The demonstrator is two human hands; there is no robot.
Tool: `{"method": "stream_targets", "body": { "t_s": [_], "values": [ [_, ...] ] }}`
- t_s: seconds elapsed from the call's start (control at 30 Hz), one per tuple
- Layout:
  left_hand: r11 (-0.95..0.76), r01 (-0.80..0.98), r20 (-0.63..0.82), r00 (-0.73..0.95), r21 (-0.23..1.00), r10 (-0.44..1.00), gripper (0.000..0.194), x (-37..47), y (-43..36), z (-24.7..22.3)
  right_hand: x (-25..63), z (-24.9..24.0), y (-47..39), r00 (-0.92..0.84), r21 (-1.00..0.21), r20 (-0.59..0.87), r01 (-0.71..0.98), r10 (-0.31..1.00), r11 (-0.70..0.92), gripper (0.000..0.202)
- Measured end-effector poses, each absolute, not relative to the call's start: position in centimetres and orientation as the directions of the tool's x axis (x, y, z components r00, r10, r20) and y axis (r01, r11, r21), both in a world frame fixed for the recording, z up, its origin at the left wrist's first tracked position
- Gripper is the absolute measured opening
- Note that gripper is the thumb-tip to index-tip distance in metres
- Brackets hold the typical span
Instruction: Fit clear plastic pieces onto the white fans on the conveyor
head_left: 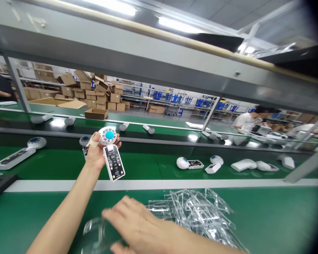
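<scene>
My left hand (95, 152), with a pale wrap on its thumb, is closed around a white handheld device (113, 163). The device has a round vented head with a blue centre, and a lower body with an exposed black circuit board facing me. Lower down, my right hand (137, 222) is blurred by motion, fingers stretched and thumb apart. Just left of its fingertips is a blurred clear plastic piece (94, 233); I see no grip on it. A pile of clear plastic pieces (198, 215) lies on the green table beyond and right of that hand.
Similar white devices (189, 163) lie along the green belt (148, 165) past a white strip (159, 184). A black tray (0, 185) is at the left edge. A metal beam (148, 53) crosses overhead on posts. People work farther back, near cardboard boxes (95, 95).
</scene>
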State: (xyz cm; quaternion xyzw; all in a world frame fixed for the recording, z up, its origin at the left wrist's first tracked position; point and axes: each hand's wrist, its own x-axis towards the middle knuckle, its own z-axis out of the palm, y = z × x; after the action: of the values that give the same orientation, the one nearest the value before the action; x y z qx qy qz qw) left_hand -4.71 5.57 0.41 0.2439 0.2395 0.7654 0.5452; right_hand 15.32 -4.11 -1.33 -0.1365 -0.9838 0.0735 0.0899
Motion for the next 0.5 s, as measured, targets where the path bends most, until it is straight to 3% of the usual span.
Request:
{"method": "stream_targets", "body": {
  "t_s": [0.07, 0.13, 0.37, 0.5],
  "values": [
    [-0.326, -0.707, 0.168, -0.285, 0.628, 0.944, 0.049, -3.8, 5.1, 0.8, 15.8, 0.8, -3.7, -0.781, -0.329, 0.265, 0.478, 0.566, 0.814, 0.053],
    [-0.355, -0.703, 0.221, -0.278, 0.616, 0.935, 0.047, -2.5, 4.6, 1.3, 15.6, 2.2, -2.6, -0.579, -0.405, 0.321, 0.631, 0.750, 0.661, 0.052],
    [-0.392, -0.675, 0.311, -0.244, 0.626, 0.918, 0.037, 0.4, 2.9, 2.4, 12.3, 0.6, -0.8, -0.398, -0.436, 0.396, 0.712, 0.828, 0.551, 0.060],
    [-0.441, -0.622, 0.345, -0.277, 0.647, 0.897, 0.035, 0.4, 2.5, 2.6, 12.5, -0.6, -1.7, -0.411, -0.583, 0.282, 0.644, 0.867, 0.495, 0.067]
  ]
}}
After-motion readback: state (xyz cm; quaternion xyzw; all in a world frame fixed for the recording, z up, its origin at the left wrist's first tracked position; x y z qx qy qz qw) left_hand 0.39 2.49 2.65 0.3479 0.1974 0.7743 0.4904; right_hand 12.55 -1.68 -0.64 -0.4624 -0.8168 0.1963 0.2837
